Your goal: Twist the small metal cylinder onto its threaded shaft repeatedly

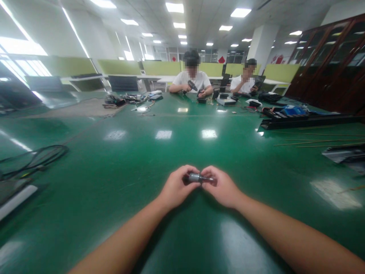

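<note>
Between my two hands is a small grey metal cylinder (194, 177) with a thinner dark shaft pointing right; its exact kind is too small to make out. My left hand (179, 185) is closed round the thick grey end, thumb below and fingers above. The thin end is pinched by the fingertips of my right hand (221, 186). Both hands meet just above the green table (128, 152), and the part lies level between them. Its left end is partly hidden in my left palm.
Across the table, one person (192, 78) holds a power drill (192, 85); another person (245, 80) sits to the right. Black cables (45, 154) lie at left. A long black channel (308, 121) and thin rods (310, 143) lie at right. Tools and parts (137, 98) are heaped at the back.
</note>
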Motion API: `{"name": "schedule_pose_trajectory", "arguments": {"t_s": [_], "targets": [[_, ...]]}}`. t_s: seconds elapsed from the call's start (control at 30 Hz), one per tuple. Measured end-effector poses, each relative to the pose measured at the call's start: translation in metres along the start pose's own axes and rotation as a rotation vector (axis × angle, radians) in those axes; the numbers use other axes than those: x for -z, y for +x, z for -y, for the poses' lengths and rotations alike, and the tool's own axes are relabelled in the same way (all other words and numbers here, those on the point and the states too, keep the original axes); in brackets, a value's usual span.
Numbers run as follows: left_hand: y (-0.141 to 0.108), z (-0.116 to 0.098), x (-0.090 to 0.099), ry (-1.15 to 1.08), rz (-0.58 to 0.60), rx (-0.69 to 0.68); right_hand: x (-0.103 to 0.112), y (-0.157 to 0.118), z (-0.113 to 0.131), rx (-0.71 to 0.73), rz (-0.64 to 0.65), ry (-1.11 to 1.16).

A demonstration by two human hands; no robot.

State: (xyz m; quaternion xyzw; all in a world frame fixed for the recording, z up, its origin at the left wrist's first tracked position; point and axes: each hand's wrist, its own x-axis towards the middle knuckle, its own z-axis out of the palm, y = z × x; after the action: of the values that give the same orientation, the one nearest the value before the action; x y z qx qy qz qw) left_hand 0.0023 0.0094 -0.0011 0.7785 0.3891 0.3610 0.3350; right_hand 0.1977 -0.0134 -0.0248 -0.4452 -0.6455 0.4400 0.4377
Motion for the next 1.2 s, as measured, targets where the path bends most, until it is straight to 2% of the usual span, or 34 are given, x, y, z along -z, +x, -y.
{"name": "schedule_pose_trajectory", "arguments": {"t_s": [0.63, 1.2], "targets": [[-0.0013, -0.0034, -0.0023, 0.033, -0.004, 0.009, 0.0042, 0.0023, 0.0065, -0.016, -0.001, -0.099], [-0.0019, -0.0047, -0.0021, 0.028, -0.017, 0.02, 0.0042, 0.003, 0.007, -0.05, -0.01, -0.064]]}}
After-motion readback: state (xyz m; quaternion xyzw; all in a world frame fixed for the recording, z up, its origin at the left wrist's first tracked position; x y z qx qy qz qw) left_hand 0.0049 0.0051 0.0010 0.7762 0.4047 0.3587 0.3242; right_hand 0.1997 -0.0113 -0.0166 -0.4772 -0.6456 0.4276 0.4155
